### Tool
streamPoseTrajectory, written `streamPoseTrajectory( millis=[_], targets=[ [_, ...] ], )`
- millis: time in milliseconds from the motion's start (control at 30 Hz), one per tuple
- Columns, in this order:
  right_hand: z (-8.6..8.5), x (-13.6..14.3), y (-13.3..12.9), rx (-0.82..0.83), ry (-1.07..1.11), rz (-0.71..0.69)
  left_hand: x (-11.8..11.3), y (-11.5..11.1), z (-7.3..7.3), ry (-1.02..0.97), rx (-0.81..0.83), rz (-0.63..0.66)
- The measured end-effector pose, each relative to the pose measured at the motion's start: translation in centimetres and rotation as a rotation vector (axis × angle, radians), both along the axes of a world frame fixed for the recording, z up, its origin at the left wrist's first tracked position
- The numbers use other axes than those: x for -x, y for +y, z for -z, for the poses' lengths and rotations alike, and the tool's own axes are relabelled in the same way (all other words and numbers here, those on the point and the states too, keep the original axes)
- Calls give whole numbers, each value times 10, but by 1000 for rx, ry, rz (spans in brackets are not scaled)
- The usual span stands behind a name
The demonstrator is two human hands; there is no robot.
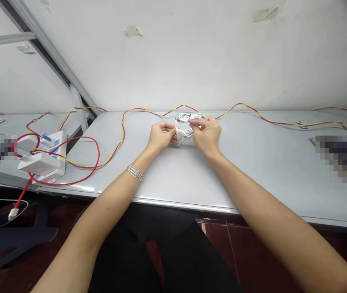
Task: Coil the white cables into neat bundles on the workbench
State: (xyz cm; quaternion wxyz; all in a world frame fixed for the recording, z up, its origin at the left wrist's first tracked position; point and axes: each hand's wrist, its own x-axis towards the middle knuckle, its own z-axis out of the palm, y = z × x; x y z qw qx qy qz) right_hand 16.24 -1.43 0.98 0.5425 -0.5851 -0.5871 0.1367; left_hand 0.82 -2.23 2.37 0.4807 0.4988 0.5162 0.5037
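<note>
The left hand [160,136] is pinching a loosely coiled white cable [178,137] between thumb and fingers, its grip closing on the loops. The right hand [207,136] is bringing thumb and forefinger together at what appears to be a USB plug [182,121], its grip seeming to clamp on the plug's near end. Both hands are working above the middle of the grey counter [253,162], close to the wall [192,61], and the white cable is sitting between them. Judging by the pose, the person is separating or arranging the cable's ends; handling of this kind is calling for a light pinch on the plug while the other hand is keeping the loops gathered.

The white cable is looking smooth, thin and pliable, bending into rounded, overlapping loops. A second white coil [191,116] is lying just behind, forming a flatter oval. The counter is showing a glossy, hard surface, and the wall is looking matte, with rough torn patches. A twisted red-and-yellow wire [123,126] is snaking along the counter's back in soft waves. To the left, blocky white adapters [40,162] are standing on a power strip [62,142], and a braided-looking silvery bracelet [135,172] is circling the left wrist.
</note>
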Motion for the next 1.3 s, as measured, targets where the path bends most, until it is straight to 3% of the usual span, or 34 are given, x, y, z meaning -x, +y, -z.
streamPoseTrajectory(
  millis=[500,800,1133,1300],
  targets=[
    [4,2,1,-66,-38,-120,5,3,5,-19,-69,84],
    [6,4,-1,-3,-66,-222,5,4,7,0,-98,103],
    [0,2,-2,137,12,-130,4,7,11,-18,-68,81],
    [3,0,-2,144,71,-169,3,6,9,-7,-49,58]
  ],
)
